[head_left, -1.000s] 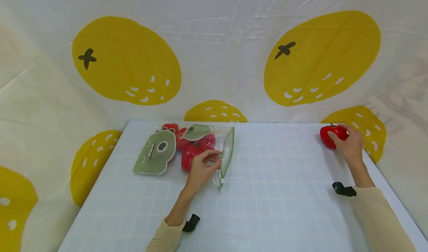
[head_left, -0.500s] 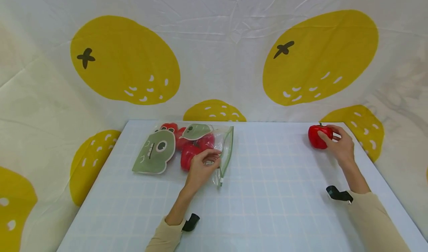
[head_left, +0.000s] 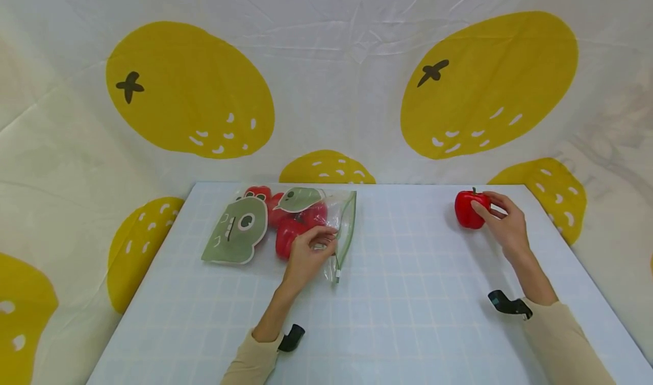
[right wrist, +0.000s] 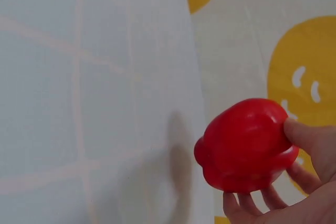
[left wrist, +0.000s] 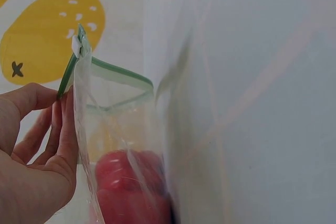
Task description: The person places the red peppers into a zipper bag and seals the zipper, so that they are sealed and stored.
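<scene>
A clear zip bag (head_left: 234, 232) with green monster prints lies toward the back left of the table, with several red peppers (head_left: 288, 238) inside. My left hand (head_left: 308, 260) pinches the bag's green-edged mouth between thumb and fingers; in the left wrist view the mouth (left wrist: 123, 72) gapes, with the white slider (left wrist: 79, 45) at one end. On the right, my right hand (head_left: 507, 226) grips a red bell pepper (head_left: 470, 209) with a green stem. In the right wrist view this pepper (right wrist: 247, 145) is held off the table between thumb and fingertips, its shadow falling beside it.
A pale blue checked cloth covers the table (head_left: 398, 294). Behind it hangs a white curtain (head_left: 336, 101) with large yellow fruit prints, which also runs along both sides. A black wrist camera (head_left: 292, 338) sticks out by the left sleeve, another (head_left: 510, 304) by the right.
My right hand has carried the red bell pepper leftward from the table's back right corner. My left hand and the bag have stayed in place.
</scene>
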